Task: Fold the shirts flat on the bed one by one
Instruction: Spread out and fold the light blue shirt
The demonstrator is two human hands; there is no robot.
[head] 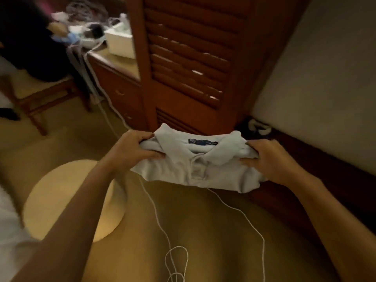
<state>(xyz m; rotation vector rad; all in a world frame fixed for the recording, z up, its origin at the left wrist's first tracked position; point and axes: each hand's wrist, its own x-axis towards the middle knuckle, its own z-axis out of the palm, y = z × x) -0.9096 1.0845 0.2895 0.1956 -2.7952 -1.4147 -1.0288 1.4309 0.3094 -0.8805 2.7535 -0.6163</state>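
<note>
The shirt point(195, 165), a pale polo already folded into a compact bundle, is held in the air just in front of the foot of the louvred door point(191, 58), resting on nothing. Its long axis runs side to side, parallel to the door, with the collar point(203, 148) on top along the edge nearer the door.

The left hand point(132, 149) grips the end toward the door's left side and the right hand point(270, 159) grips the opposite end. On both, the fingers point(142, 137) are curled and clamped on the cloth. Neither hand is nearer than the other. Each has one short end, and the bundle spans between them, its edge away from the door sagging a little.

Out from the door, under the shirt, is bare floor point(203, 231) with a white cable point(160, 224) looping across it.

I'd say this fold is done or nearly so, and setting it down comes next. That needs the bed, and I cannot tell where it lies. The pale slab point(315, 78) right of the door might be part of it. Lowering both ends together, level, should keep the fold from slumping.
</note>
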